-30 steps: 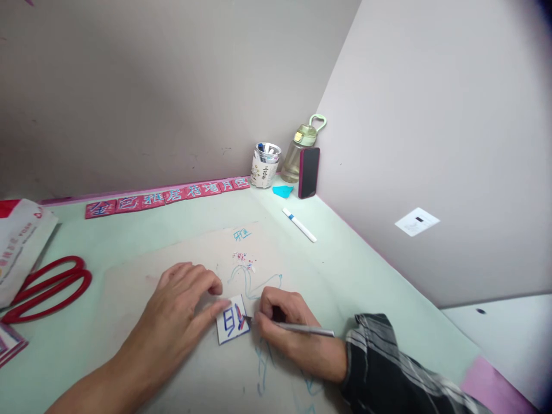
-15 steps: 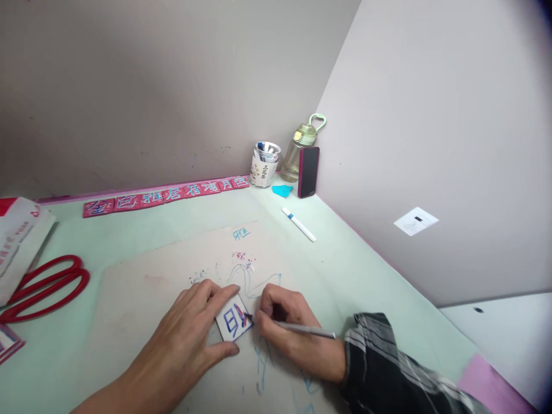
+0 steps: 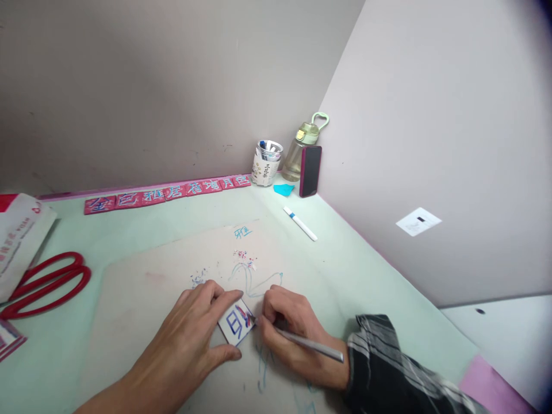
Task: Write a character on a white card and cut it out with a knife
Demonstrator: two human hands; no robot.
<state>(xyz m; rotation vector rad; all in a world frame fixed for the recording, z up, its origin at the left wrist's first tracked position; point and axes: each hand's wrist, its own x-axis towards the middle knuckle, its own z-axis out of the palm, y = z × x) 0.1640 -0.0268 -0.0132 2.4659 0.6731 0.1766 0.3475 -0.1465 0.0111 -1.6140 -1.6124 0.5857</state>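
Note:
My left hand (image 3: 190, 330) lies on the board and grips a small white square tile (image 3: 227, 330) between thumb and forefinger. The tile bears a blue character with red strokes on its right side. My right hand (image 3: 295, 336) is closed around a slim silver craft knife (image 3: 317, 348), held like a pen. Its dark pointed tip touches the tile's right part, over the red and blue strokes. Crumbs of shavings (image 3: 245, 257) in red and blue lie beyond the tile on the pale board (image 3: 138, 299).
Red-handled scissors (image 3: 52, 284) and a white bag (image 3: 23, 241) lie at left. A row of pink character tiles (image 3: 172, 192) runs along the wall. At the back stand a jar of pens (image 3: 265, 167), a bottle (image 3: 295, 155) and a phone (image 3: 310, 171); a white marker (image 3: 301, 224) lies nearer.
The back end of the craft knife has swung toward me, and its tip has shifted slightly on the tile. My left hand keeps its grip. The whole view has shifted a little.

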